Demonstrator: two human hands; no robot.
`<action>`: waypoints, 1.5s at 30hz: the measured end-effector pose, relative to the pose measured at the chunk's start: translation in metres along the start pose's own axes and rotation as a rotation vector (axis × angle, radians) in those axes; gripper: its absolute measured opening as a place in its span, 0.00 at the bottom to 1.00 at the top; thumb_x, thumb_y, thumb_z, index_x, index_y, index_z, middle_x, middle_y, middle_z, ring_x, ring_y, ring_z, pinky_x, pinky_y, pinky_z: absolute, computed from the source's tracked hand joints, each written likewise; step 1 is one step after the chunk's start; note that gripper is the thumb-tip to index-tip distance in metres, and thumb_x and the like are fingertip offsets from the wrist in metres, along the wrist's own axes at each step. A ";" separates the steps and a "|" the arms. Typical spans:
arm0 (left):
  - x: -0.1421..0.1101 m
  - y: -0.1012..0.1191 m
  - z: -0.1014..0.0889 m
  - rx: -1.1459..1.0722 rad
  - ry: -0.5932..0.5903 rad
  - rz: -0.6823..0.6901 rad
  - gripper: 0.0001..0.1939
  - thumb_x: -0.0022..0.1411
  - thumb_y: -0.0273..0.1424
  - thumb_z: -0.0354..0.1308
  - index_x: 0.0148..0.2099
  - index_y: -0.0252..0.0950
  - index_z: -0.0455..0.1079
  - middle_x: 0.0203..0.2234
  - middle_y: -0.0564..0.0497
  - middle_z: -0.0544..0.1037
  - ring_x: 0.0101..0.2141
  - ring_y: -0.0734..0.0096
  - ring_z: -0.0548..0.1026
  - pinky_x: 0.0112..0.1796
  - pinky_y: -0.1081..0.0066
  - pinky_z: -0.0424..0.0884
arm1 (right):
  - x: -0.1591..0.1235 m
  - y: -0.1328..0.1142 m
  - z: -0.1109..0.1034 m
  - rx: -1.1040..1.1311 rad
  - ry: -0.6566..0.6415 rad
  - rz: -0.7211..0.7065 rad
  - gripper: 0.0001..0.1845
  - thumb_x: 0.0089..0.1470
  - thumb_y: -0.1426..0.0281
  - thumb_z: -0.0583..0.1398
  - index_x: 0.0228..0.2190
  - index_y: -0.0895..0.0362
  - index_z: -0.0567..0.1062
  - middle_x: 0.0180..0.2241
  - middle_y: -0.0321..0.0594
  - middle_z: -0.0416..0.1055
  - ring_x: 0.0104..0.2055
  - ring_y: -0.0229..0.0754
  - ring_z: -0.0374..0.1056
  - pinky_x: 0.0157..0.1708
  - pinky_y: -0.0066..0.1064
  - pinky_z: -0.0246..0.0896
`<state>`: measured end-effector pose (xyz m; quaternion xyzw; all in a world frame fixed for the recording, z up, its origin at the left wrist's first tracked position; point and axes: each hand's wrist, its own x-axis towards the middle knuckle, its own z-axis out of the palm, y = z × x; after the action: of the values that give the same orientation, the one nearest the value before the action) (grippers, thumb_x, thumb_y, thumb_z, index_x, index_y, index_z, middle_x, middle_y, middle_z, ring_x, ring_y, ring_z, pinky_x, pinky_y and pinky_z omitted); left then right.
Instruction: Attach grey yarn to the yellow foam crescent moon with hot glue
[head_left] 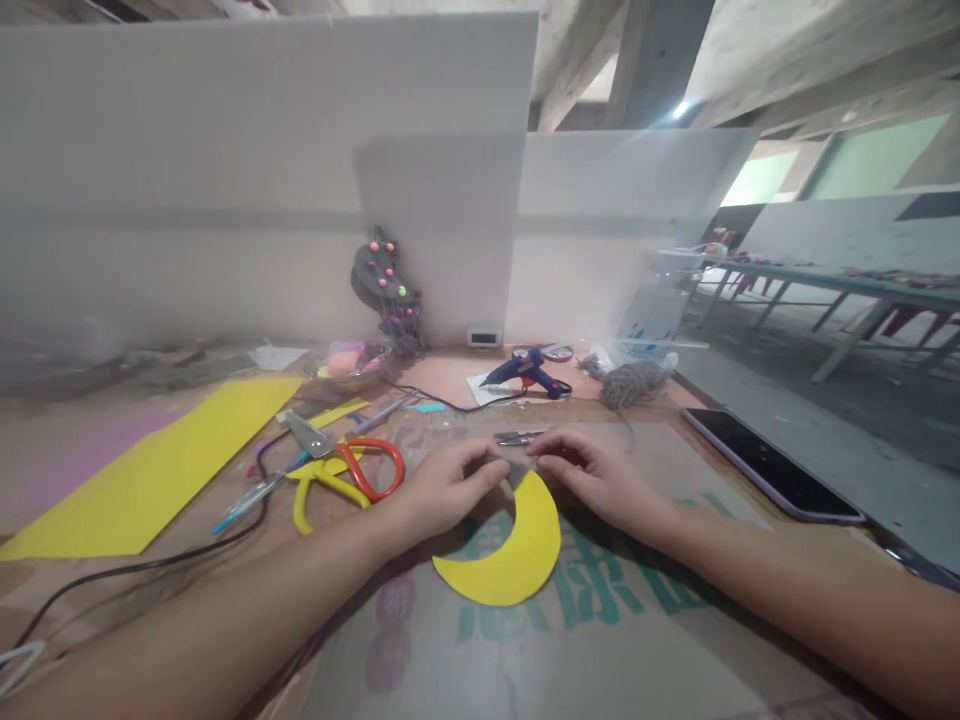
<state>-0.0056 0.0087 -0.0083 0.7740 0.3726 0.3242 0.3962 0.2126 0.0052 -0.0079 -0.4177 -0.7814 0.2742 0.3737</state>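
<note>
A flat yellow crescent (531, 550) lies on the work surface, curved open toward the left. Its upper tip is covered by something grey (519, 472), too blurred to name. My left hand (454, 485) has thumb and fingers closed on that tip. Just right of it, my right hand (589, 475) is closed in a pinch at the same end; whatever is between its fingertips is too small to make out. Beyond the fingertips lies a small metal tool (517, 438), partly hidden by the right hand.
At left are orange-handled scissors (379, 470), a yellow-handled tool (322, 490), a pen (255, 495) and a yellow sheet (165, 465). Behind stand a blue glue gun (529, 370), grey yarn (630, 383) and a decorated grey crescent (379, 275). A phone (772, 465) lies at right.
</note>
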 end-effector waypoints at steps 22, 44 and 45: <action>0.002 0.001 -0.003 0.093 -0.107 0.054 0.14 0.65 0.38 0.48 0.32 0.35 0.67 0.23 0.54 0.68 0.26 0.74 0.66 0.27 0.75 0.61 | 0.004 0.000 -0.001 -0.025 0.076 0.058 0.10 0.58 0.63 0.56 0.30 0.55 0.72 0.27 0.35 0.71 0.31 0.40 0.67 0.29 0.30 0.59; 0.004 -0.002 -0.006 0.016 0.270 -0.018 0.17 0.68 0.41 0.44 0.31 0.37 0.62 0.27 0.54 0.67 0.31 0.71 0.66 0.31 0.72 0.60 | 0.004 0.000 -0.005 -0.004 0.095 0.032 0.13 0.59 0.61 0.54 0.33 0.57 0.72 0.31 0.40 0.71 0.34 0.41 0.66 0.35 0.32 0.60; 0.004 -0.001 -0.006 0.024 0.274 -0.020 0.17 0.68 0.41 0.44 0.32 0.37 0.62 0.27 0.54 0.67 0.31 0.70 0.66 0.31 0.72 0.60 | 0.004 -0.001 -0.006 -0.040 0.077 0.016 0.13 0.59 0.61 0.54 0.31 0.57 0.72 0.31 0.40 0.71 0.35 0.42 0.67 0.36 0.32 0.60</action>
<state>-0.0090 0.0148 -0.0058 0.7234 0.4345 0.4185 0.3357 0.2155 0.0089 -0.0029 -0.4415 -0.7685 0.2453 0.3929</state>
